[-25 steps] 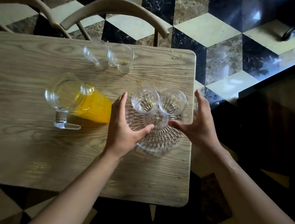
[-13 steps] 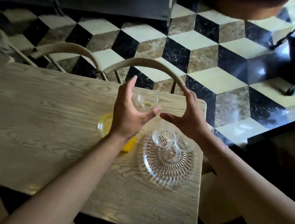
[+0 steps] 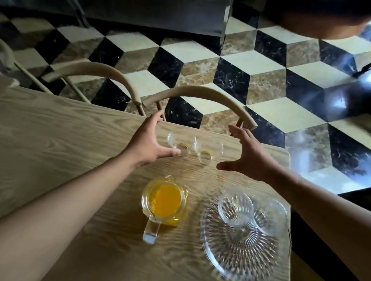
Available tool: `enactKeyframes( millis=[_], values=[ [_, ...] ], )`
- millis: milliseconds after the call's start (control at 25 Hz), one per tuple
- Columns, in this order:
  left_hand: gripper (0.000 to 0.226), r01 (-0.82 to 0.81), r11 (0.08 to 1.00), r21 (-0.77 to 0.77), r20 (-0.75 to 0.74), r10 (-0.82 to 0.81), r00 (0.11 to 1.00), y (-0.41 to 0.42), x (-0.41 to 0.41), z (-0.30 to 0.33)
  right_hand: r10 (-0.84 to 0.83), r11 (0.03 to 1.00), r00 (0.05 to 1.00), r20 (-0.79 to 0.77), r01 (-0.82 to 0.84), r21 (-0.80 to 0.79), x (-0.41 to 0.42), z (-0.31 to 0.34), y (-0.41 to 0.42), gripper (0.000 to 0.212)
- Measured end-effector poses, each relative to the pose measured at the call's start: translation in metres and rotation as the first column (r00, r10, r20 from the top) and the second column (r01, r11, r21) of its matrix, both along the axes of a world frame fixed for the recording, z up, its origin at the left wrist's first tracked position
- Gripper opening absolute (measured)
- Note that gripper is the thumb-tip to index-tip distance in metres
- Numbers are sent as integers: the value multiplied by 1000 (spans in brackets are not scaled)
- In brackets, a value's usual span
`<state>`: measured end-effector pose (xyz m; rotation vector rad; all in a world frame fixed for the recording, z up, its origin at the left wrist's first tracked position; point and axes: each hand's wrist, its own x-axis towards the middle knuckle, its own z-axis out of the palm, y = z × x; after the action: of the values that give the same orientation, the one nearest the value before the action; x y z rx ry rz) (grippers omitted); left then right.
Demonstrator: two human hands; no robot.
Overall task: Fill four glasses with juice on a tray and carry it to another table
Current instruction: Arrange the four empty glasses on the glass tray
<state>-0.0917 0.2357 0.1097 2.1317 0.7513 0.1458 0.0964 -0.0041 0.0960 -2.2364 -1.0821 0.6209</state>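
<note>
Two glasses (image 3: 252, 211) already sit on the tray (image 3: 237, 253); both hands have left it and now reach to twelve o'clock, left hand (image 3: 147, 145) and right hand (image 3: 248, 159) spread open, flanking the other pair (image 3: 194, 146). Pitcher (image 3: 164, 202) waits untouched, so pouring comes later.

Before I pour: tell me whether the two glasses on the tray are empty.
Empty. Both glasses on the tray show clear, with the tray's ribbed pattern visible through them; no orange juice.
</note>
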Motion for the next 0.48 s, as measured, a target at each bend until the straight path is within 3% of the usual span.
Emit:
enactKeyframes(
  millis=[240,480],
  values=[
    [125,-52,974,-222,60,67,996,30,1,-82,-26,992,995,-101,13,-127,34,-72,-9,108],
    [119,-59,919,-389,24,74,997,21,6,-126,-27,994,986,-166,9,-104,46,-111,8,87]
  ],
)
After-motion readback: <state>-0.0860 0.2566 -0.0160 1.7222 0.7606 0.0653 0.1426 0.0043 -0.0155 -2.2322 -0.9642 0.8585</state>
